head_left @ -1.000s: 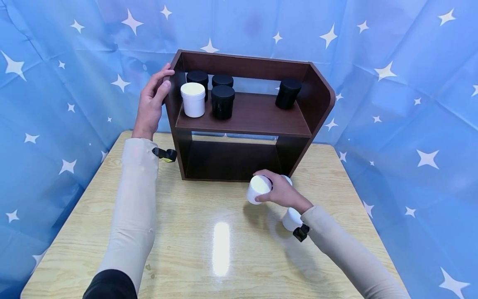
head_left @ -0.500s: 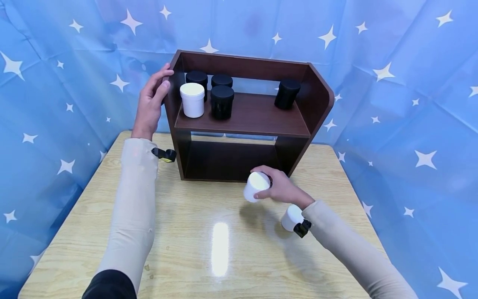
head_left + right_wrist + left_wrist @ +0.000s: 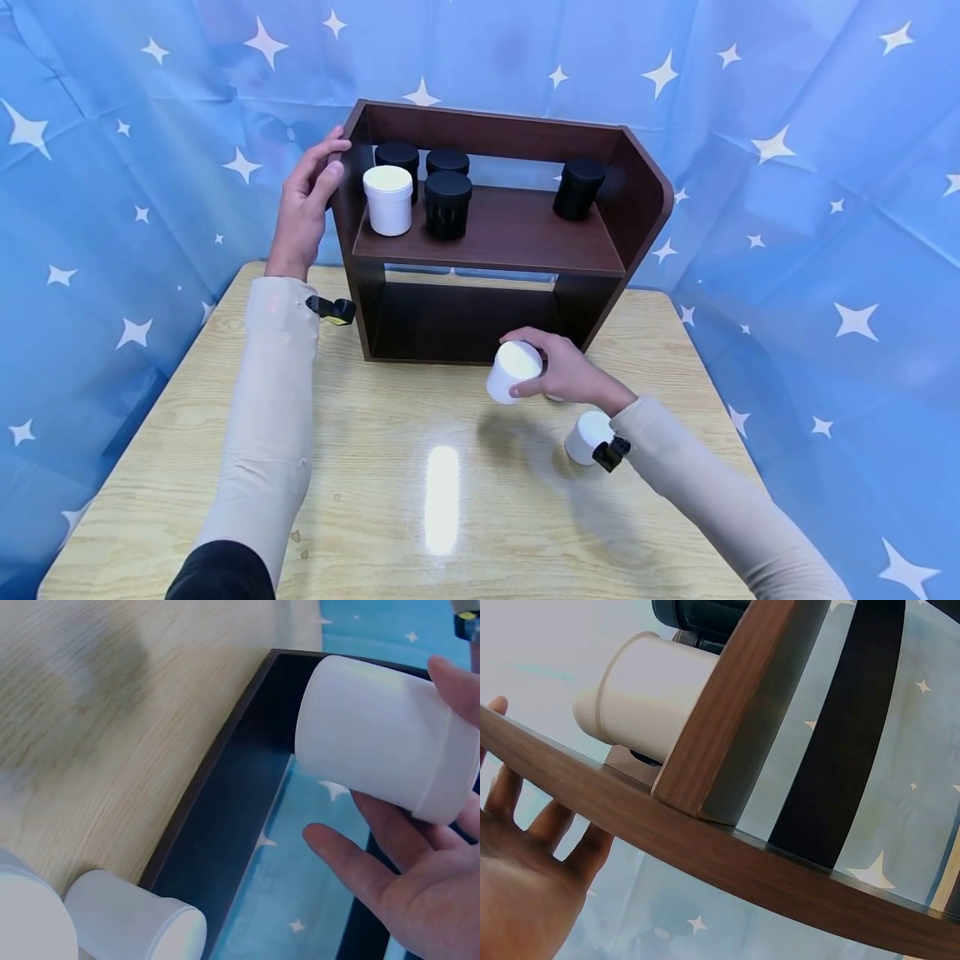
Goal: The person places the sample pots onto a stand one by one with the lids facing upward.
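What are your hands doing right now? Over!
Left hand rests open on the shelf side. Right hand grips a white jar, lifted off the table. Another white jar beside the wrist.

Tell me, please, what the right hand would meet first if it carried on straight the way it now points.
Probably the dark lower opening of the wooden shelf: the right hand, gripping a white jar, points toward it across the table. Depth is unclear; it may meet the shelf's right upright.
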